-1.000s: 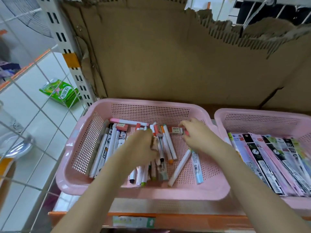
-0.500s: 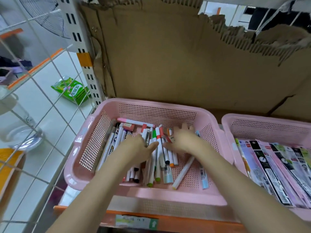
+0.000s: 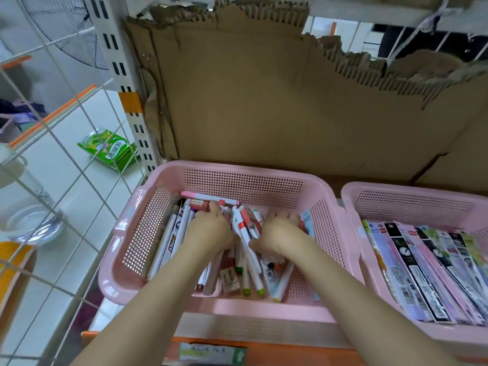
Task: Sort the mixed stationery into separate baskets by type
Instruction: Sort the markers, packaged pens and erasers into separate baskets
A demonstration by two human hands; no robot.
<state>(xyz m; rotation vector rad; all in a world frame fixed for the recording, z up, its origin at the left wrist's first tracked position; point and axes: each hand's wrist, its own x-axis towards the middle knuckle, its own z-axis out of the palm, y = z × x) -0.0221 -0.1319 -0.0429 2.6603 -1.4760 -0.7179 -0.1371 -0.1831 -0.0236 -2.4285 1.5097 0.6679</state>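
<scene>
A pink left basket (image 3: 142, 233) holds mixed stationery: several markers (image 3: 247, 235) with coloured caps, white pens (image 3: 169, 241) along its left side, and erasers (image 3: 230, 280) near the front. My left hand (image 3: 211, 231) lies palm down on the pile, fingers reaching to a red eraser (image 3: 198, 206) at the back. My right hand (image 3: 280, 233) lies palm down beside it, fingers bent over the markers with their tips hidden. A bundle of markers sits between the two thumbs. A pink right basket (image 3: 412, 188) holds several flat packaged pens (image 3: 422, 273).
Torn brown cardboard (image 3: 264, 101) stands right behind both baskets. A white wire grid (image 3: 66, 154) and shelf upright (image 3: 132, 122) close the left side, with a green carton (image 3: 111, 149) on the tiled floor beyond. The orange shelf edge (image 3: 264, 352) runs in front.
My right hand left the back right of the basket and came to the middle beside my left hand. Both hands now press the markers together, and the view has shifted left.
</scene>
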